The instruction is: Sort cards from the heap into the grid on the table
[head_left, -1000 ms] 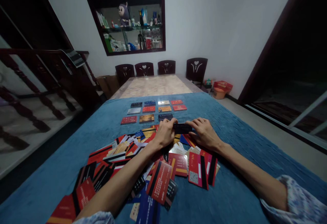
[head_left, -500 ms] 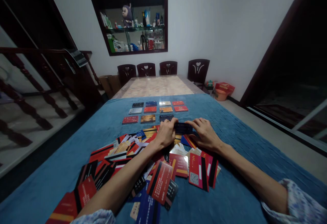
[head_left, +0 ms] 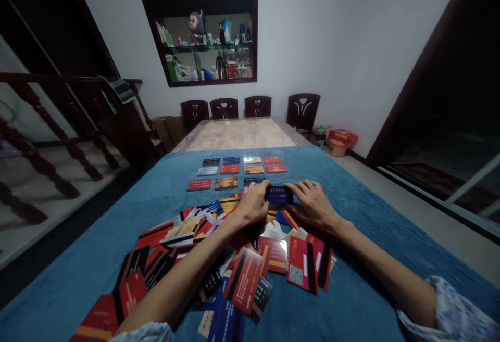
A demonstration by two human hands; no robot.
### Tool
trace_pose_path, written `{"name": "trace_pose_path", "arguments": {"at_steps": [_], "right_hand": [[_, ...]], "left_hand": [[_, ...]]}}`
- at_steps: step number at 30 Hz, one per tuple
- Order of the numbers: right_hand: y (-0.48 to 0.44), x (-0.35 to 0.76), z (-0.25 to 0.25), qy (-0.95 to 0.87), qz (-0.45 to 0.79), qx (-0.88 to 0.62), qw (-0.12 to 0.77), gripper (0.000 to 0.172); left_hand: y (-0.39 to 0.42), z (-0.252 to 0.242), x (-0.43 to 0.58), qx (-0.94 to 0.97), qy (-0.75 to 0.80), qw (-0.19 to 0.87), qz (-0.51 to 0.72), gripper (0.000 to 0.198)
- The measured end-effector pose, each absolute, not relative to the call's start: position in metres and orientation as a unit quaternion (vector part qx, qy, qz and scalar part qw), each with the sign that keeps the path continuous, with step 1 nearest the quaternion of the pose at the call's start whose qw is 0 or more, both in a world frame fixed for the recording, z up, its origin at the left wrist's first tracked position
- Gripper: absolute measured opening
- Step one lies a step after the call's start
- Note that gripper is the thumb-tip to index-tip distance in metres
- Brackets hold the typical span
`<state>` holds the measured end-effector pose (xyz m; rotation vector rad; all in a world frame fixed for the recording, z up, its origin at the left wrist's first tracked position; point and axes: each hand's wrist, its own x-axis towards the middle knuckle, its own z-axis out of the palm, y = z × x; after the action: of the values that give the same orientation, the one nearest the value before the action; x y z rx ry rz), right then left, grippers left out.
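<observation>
A dark blue card is held between my two hands, tilted so its printed face shows; whether it is one card or a small stack I cannot tell. My left hand grips its left end, and my right hand pinches its right end. Just beyond my left hand lies a dark card, partly covered by the fingers. Below and around the hands spreads a loose heap of cards, among them a red card, a red and pink card and a blue card.
Neat rows of cards lie beyond the heap, including a gold card and an orange card. A blue cloth covers the near table, with a bare marble-like tabletop farther off. Dark chairs stand behind it.
The card between my hands has tipped, so its blue printed face now shows more clearly. Both hands keep nearly the same place. The view has shifted slightly.
</observation>
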<state>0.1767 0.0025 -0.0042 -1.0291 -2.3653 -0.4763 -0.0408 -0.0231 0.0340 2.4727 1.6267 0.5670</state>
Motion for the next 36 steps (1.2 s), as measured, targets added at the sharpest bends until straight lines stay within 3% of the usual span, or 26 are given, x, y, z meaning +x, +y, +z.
{"name": "trace_pose_path", "arguments": {"at_steps": [15,36], "right_hand": [[0.022,0.173,0.01,-0.9,-0.169,-0.33,0.229,0.049],[0.082,0.106,0.057,-0.939,-0.093,-0.32,0.091,0.052]], "left_hand": [[-0.017,0.06,-0.055,0.856,0.513,-0.016,0.063,0.047],[0.025,0.078,-0.109,0.836,0.546,-0.049,0.002,0.04]]}}
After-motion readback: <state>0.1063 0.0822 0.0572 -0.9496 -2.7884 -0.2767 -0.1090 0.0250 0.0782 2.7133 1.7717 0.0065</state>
